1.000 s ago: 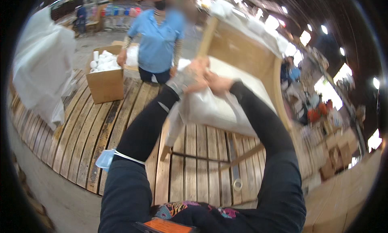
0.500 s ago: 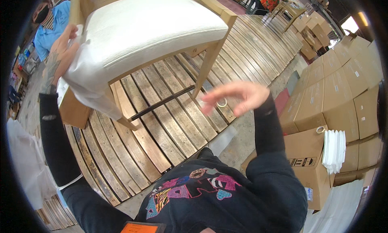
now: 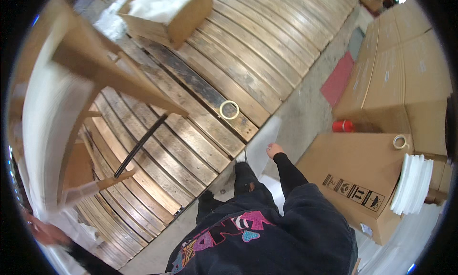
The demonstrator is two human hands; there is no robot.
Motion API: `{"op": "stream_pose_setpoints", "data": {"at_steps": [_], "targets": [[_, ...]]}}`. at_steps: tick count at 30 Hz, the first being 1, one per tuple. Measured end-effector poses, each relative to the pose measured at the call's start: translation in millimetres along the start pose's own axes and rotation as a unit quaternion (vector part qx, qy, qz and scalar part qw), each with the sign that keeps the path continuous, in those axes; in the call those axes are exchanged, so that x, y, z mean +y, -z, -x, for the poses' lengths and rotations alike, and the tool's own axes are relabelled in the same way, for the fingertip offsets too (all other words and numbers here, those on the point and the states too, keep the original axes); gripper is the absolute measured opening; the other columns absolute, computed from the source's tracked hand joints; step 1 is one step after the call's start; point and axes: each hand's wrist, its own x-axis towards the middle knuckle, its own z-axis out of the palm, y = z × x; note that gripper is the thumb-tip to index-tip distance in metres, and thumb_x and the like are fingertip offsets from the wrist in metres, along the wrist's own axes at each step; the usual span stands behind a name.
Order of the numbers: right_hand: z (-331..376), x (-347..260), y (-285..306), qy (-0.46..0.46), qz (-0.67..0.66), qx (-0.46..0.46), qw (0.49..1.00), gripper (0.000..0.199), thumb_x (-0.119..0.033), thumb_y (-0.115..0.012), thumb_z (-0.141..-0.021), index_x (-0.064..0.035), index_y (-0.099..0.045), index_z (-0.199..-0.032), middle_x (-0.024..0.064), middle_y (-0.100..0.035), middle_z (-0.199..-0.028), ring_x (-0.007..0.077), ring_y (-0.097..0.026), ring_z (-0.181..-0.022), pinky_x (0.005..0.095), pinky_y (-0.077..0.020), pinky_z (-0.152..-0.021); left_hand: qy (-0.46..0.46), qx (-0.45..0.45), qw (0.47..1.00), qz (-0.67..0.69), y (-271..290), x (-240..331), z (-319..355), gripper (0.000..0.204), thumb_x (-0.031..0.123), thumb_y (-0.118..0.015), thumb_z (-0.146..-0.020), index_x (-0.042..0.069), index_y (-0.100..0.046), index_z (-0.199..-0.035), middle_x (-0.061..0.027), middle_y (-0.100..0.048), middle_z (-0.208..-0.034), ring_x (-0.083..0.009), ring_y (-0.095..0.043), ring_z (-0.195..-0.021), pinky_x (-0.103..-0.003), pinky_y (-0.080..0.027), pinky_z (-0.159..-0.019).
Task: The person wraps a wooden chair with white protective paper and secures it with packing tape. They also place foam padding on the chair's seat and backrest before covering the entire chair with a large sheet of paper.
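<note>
Down at the lower left rim, the left hand (image 3: 45, 232) is blurred and half cut off by the edge of the view; it lies against the white padded seat (image 3: 47, 132) of a wooden chair (image 3: 102, 67) that is tipped on its side, and it seems to grip the seat's lower end, though the fingers cannot be made out clearly. The chair fills the left side of the view, its pale wooden legs reaching right across the slatted wooden platform (image 3: 267, 51), with a dark thin bar (image 3: 140, 145) lying between the legs. The right hand (image 3: 274, 150) hangs free beside the person's body, fingers loosely curled and holding nothing, in front of a white sheet (image 3: 262, 148) lying on the grey concrete floor (image 3: 310, 117). Just up and to the left of that hand, a roll of tape (image 3: 229, 109) lies flat on the platform boards, well apart from both hands. To the right of the right hand stands a large cardboard box (image 3: 358, 175), with a second, smaller tape roll (image 3: 400, 142) on its top corner and a stack of white foam sheets (image 3: 412, 184) leaning at its right side. A small red object (image 3: 343, 126) sits behind that box, near more stacked cartons (image 3: 405, 65). At the top, an open carton (image 3: 176, 17) holding white wrapping stands on the platform.
</note>
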Motion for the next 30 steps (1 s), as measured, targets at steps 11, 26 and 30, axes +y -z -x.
{"op": "stream_pose_setpoints", "data": {"at_steps": [11,26,30], "targets": [[-122,84,-226,-0.105,-0.061,-0.191,0.974,0.055,-0.045,-0.055,-0.090,-0.0106,-0.063,-0.132,0.0203,-0.060,-0.134,0.0387,-0.056,-0.123,0.0444,-0.0452,-0.105,-0.161,-0.604,0.749,0.220,-434,350,324,0.068,0.039,-0.067,-0.086,0.004,-0.047,-0.141,-0.0313,-0.022,-0.157,-0.0514,-0.016,-0.147,-0.067,-0.013,-0.116],[-175,124,-322,-0.135,-0.064,-0.014,0.989,0.035,-0.039,-0.071,-0.084,-0.0054,-0.076,-0.088,0.0221,-0.071,-0.092,0.0416,-0.068,-0.090,0.0491,-0.0534,-0.078,-0.229,-0.524,0.802,0.172,-473,337,395,0.095,0.067,-0.062,-0.078,0.012,-0.038,-0.150,-0.0328,-0.017,-0.158,-0.0582,-0.011,-0.146,-0.079,-0.006,-0.109],[-82,122,-211,-0.060,-0.114,0.146,0.981,0.035,-0.029,-0.081,-0.072,-0.0010,-0.065,-0.085,0.0203,-0.068,-0.081,0.0405,-0.066,-0.077,0.0494,-0.0517,-0.069,-0.221,-0.528,0.802,0.170,-468,336,395,0.094,0.067,-0.062,-0.080,0.015,-0.034,-0.154,-0.0284,-0.015,-0.161,-0.0496,-0.010,-0.150,-0.074,-0.004,-0.113]]}}
